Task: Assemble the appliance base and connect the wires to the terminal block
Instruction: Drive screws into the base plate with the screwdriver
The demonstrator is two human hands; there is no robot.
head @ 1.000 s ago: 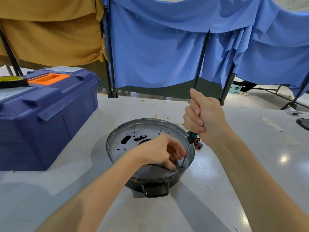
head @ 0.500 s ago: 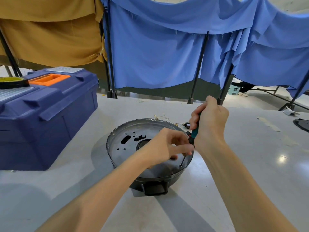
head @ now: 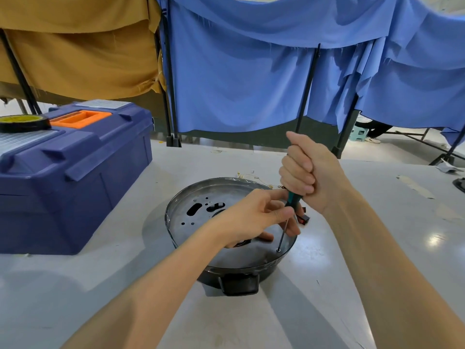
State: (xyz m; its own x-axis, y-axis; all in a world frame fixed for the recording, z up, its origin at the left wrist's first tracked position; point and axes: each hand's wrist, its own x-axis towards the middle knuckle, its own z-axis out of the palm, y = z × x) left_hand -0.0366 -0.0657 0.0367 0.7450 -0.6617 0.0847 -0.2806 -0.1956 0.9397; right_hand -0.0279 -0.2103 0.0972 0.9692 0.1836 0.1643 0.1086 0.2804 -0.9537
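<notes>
My right hand [head: 309,172] is clenched in a fist round the top of the green-handled steel-shaft screwdriver [head: 292,200], grasping it from above. My left hand [head: 254,220] sits lower and nearer the work, thumb and forefinger pinching the thin shaft to steady it; its other fingers curl down toward the plate.

Key relation: the screwdriver's long axis runs down and slightly toward me from the right fist. Its tip sits on a small silver screw [head: 278,250] at the near-right edge of the round dark-grey metal appliance base [head: 168,217]. So the work lies straight below the right hand, and the drive is, I judge, a downward push with a twist along that axis. The left hand is the nearer one to the screw.

The base lies flat on the white table [head: 377,248], plate side up with slots and holes. Its black plastic handle tab [head: 239,284] is on the near side.

Just beyond the base's right rim is a small red-and-black part [head: 305,217], possibly the terminal block; too hidden to tell. Thin gold-tipped wires [head: 251,176] lie behind the base's far rim.

Well left of the base is a big navy plastic toolbox [head: 75,172] with a yellow-and-black tape roll [head: 24,123] on it. Far behind the base hangs a blue cloth curtain [head: 239,84].

Nothing blocks the screw. My own left fingers crowd the shaft, a slip risk.
</notes>
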